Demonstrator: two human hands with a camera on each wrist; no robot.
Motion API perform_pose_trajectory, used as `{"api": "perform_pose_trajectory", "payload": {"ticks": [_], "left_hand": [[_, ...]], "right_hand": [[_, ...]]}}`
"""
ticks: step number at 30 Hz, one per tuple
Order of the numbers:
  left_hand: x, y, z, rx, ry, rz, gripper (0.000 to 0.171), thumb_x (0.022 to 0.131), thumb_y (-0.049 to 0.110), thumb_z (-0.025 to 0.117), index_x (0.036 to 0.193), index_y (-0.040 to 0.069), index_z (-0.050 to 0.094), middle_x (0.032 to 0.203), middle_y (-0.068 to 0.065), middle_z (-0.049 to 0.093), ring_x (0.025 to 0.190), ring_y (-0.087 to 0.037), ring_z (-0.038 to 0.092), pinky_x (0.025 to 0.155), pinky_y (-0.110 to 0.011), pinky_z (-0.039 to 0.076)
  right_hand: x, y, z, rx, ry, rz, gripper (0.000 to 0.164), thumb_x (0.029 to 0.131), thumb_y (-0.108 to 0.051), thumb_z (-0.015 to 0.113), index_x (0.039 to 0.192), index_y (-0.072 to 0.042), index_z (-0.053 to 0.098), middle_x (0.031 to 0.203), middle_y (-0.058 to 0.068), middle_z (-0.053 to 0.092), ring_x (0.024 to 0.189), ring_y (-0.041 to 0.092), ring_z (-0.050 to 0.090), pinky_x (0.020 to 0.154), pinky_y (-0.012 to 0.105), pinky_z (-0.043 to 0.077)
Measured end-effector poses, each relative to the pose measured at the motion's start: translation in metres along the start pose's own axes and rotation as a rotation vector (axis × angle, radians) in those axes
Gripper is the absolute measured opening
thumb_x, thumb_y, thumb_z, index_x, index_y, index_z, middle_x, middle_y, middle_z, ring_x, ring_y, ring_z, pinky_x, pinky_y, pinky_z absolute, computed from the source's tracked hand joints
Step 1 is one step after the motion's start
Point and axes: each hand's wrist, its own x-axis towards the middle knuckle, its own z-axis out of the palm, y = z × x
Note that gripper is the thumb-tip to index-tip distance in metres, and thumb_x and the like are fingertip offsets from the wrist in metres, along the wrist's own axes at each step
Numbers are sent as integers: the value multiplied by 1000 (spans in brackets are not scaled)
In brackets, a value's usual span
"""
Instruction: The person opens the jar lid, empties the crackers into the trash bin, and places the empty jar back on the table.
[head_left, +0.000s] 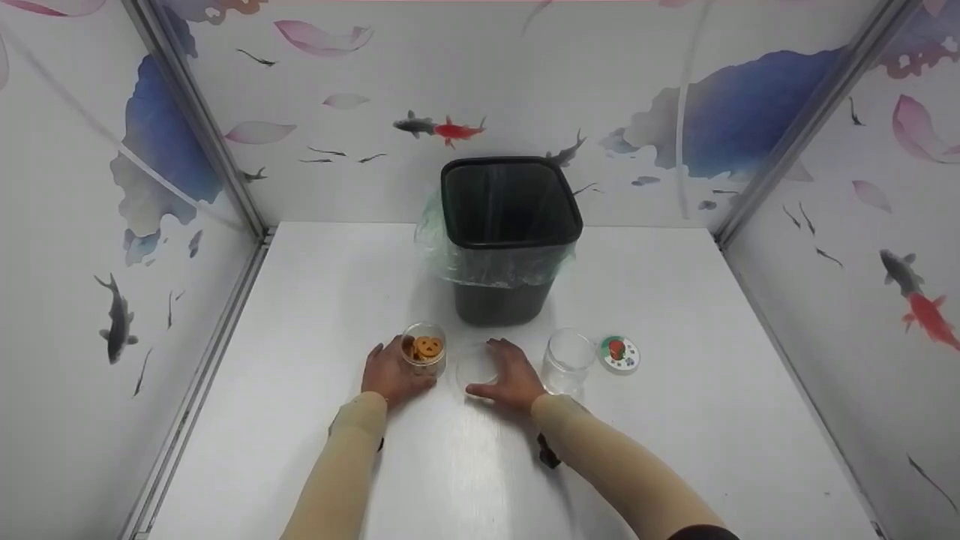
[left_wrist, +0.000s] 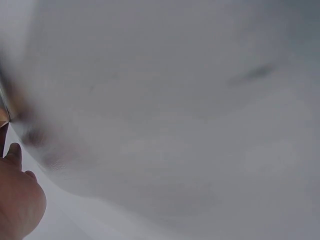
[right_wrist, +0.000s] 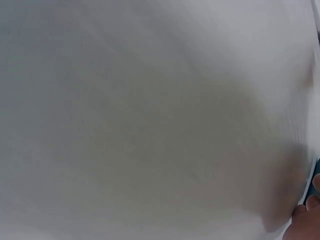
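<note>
My left hand (head_left: pixel 394 373) curls round the left side of a small clear jar (head_left: pixel 425 367) that stands upright. Inside the jar lie orange cookies (head_left: pixel 428 347) with smiling faces. My right hand (head_left: pixel 512 376) holds a clear round lid (head_left: pixel 475 367) low over the table, thumb at its near edge and fingertips at its far edge. Just right of that hand stands a second clear jar (head_left: pixel 568 360), with nothing visible inside. Part of the left hand (left_wrist: pixel 21 195) shows at the left edge of its wrist view. Only fingers (right_wrist: pixel 302 222) appear in the right wrist view's lower right corner.
A black bin (head_left: pixel 501 300) with a translucent greenish bag (head_left: pixel 499 266) over its rim stands behind the jars. A round printed lid (head_left: pixel 619 355) lies right of the second jar. White panels (head_left: pixel 330 187) painted with fish enclose the white table (head_left: pixel 337 277) on three sides.
</note>
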Motion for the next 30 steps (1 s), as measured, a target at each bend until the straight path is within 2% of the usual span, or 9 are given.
{"api": "perform_pose_trajectory", "payload": {"ticks": [5,12,22,30], "left_hand": [[0,1,-1,1,-10,-10,95,64,42,93,139,2,51,132,-11,62,128,-27,51,119,-43,15],[0,2,-1,19,-2,1,93,64,42,92,137,2,52,130,-11,62,126,-27,53,118,-43,17],[-1,1,-1,25,-3,2,93,65,43,92,138,2,52,130,-11,62,127,-26,53,118,-43,17],[-1,2,-2,-6,-18,-28,96,64,42,92,140,1,50,134,-12,60,129,-28,51,119,-41,14]], "right_hand": [[0,-2,-1,-32,-10,-12,103,71,-64,80,146,-3,45,149,16,44,142,33,32,117,42,22],[0,0,-1,-28,21,-38,99,71,-62,81,143,-2,49,147,16,47,142,35,33,117,44,23],[0,3,2,-85,8,-37,101,70,-65,79,145,-5,47,150,12,45,144,29,30,118,39,20],[-4,-2,3,-155,-31,40,105,69,-66,79,151,-14,41,156,2,37,146,20,25,118,36,18]]}}
